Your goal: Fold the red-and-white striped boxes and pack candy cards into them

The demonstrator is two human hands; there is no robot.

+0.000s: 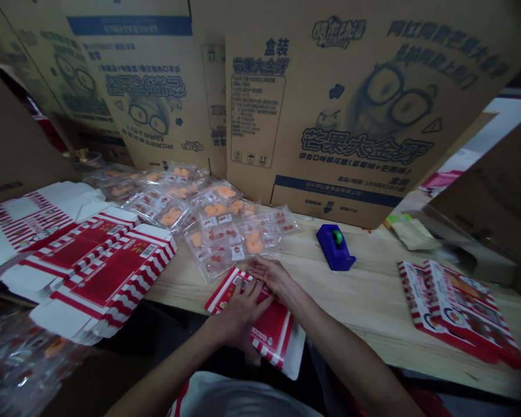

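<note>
both hands lie flat with fingers spread on a red-and-white striped carton [274,331] at the table's [364,295] near edge, the left hand [239,313] just beside the right hand [274,278], neither gripping it. clear candy packets [226,226] sit just behind, a stack of flat cartons [99,263] lies left, and a blue tape dispenser [334,248] stands right.

The flat carton [274,331] is red with red-and-white striped edges, as is the carton stack [99,263] at left. Clear packets [219,231] show orange sweets. The tape dispenser [334,248] is blue, the bench [364,295] pale wood, the big boxes [351,116] brown with dark blue print.
</note>
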